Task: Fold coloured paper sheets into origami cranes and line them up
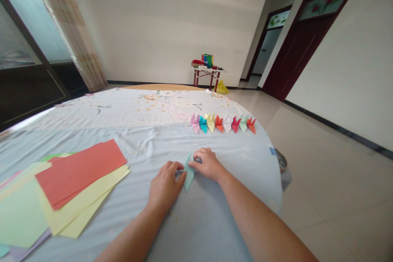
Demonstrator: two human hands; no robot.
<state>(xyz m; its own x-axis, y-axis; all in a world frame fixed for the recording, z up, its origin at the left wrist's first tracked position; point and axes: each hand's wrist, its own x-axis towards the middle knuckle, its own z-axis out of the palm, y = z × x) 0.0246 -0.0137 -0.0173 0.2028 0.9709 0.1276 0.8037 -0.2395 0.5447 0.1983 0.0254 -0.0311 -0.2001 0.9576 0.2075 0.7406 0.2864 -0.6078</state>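
Note:
A pale green piece of folded paper [189, 177], long and narrow with pointed ends, lies between my hands on the cloth-covered table. My left hand [166, 183] holds its left edge, with thumb and forefinger closed at the paper. On the other side, my right hand [208, 164] pinches the upper right part between thumb and curled fingers. Beyond my hands stands a row of several folded paper cranes [227, 123] in pink, blue, yellow, orange, white, red and green.
Loose sheets of coloured paper [81, 172] are stacked at the left, red on top. The round table's cloth [135, 143] is pale with printed flowers. A small side table [208, 70] with items on it stands by the far wall, a yellow bag [222, 87] beside it.

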